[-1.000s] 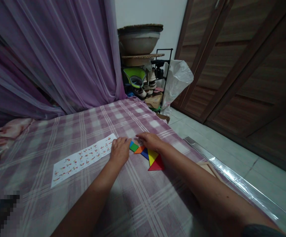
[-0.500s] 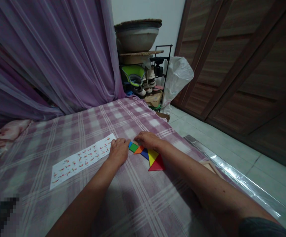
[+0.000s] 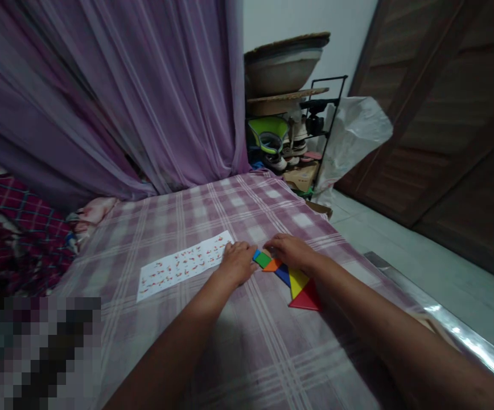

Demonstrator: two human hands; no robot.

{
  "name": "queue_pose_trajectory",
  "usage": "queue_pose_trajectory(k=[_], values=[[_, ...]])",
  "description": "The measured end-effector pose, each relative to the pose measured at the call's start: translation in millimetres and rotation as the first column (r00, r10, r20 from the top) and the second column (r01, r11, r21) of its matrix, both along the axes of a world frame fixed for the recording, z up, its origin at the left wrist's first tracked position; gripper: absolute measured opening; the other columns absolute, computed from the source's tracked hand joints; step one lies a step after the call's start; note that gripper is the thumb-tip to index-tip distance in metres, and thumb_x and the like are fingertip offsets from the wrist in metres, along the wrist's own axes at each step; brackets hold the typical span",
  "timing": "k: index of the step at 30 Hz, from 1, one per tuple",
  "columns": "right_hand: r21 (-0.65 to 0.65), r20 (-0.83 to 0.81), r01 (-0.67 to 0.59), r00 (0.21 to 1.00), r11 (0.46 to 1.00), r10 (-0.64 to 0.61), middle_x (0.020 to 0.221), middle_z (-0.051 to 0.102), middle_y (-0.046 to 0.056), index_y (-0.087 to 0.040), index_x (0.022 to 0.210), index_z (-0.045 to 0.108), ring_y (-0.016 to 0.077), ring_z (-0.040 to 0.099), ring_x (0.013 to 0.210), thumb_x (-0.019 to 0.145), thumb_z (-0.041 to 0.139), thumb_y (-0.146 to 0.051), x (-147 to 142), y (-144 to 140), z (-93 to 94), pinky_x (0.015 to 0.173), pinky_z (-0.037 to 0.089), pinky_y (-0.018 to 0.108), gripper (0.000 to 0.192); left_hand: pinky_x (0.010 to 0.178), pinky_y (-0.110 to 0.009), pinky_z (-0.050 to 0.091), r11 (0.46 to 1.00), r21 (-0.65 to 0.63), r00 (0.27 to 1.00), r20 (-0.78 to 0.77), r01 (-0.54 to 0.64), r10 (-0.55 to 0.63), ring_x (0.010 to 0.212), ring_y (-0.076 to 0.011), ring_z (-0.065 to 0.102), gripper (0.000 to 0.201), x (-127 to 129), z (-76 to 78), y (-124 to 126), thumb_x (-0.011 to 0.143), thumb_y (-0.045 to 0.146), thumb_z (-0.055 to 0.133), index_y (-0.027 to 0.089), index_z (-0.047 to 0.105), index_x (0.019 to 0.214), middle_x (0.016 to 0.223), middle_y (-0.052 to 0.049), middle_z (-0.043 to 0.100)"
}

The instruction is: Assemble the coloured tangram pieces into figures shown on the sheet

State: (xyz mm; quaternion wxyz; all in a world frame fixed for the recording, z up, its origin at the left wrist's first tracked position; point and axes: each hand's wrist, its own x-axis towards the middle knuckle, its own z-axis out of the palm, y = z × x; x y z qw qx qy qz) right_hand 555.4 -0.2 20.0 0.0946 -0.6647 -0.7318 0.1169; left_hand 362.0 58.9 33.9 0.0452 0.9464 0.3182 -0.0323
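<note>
Flat coloured tangram pieces lie in a slanting row on the checked bedspread. The row runs from a small light-blue piece (image 3: 256, 255) through a green square (image 3: 263, 260), an orange piece (image 3: 272, 265), a dark-blue piece (image 3: 283, 275) and a yellow triangle (image 3: 298, 281) to a red triangle (image 3: 307, 297). My left hand (image 3: 239, 262) rests with fingers laid down, tips against the light-blue piece. My right hand (image 3: 290, 250) is bent over the far side of the green and orange pieces. Its fingertips are drawn together; what they hold, if anything, is unclear.
A printed pattern sheet (image 3: 182, 266) lies left of my left hand. A pale wooden frame (image 3: 430, 323) sits partly behind my right forearm. Beyond the bed (image 3: 213, 213) stand a shoe rack (image 3: 332, 122) and a white plastic bag (image 3: 360, 128). Purple curtains (image 3: 178, 91) hang at the far left.
The view has swung left, so everything appears further right. Both hands stay at the light-blue and green end of the row. The pieces keep much the same arrangement.
</note>
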Motion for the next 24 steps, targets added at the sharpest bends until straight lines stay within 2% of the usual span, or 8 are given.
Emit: queue_pose_trajectory(k=[10,24], values=[[-0.002,0.018,-0.026,0.999,1.000,0.026,0.113,0.067,0.010,-0.025,0.123,0.068,0.0236,0.063,0.104,0.092,0.046,-0.025,1.4,2.5,-9.3,0.090,0.047,0.031,0.038,0.104,-0.045,0.033,0.999,-0.002,0.998,0.041,-0.045,0.045,0.117,-0.0267,0.053,0.036,-2.1,-6.3,-5.3,0.092,0.041,0.059,0.025,0.055,0.123,0.120,-0.007,0.060],[0.038,-0.030,-0.038,0.999,0.999,0.039,0.117,0.068,0.011,-0.024,0.120,0.069,0.0249,0.065,0.105,0.090,0.044,-0.031,9.3,5.5,-26.8,0.091,0.051,0.036,0.040,0.100,-0.044,0.036,0.998,-0.024,0.996,0.068,-0.054,0.055,0.113,-0.0263,0.054,0.037,-5.8,-4.1,-8.4,0.090,0.043,0.062,0.023,0.056,0.121,0.117,-0.007,0.062]])
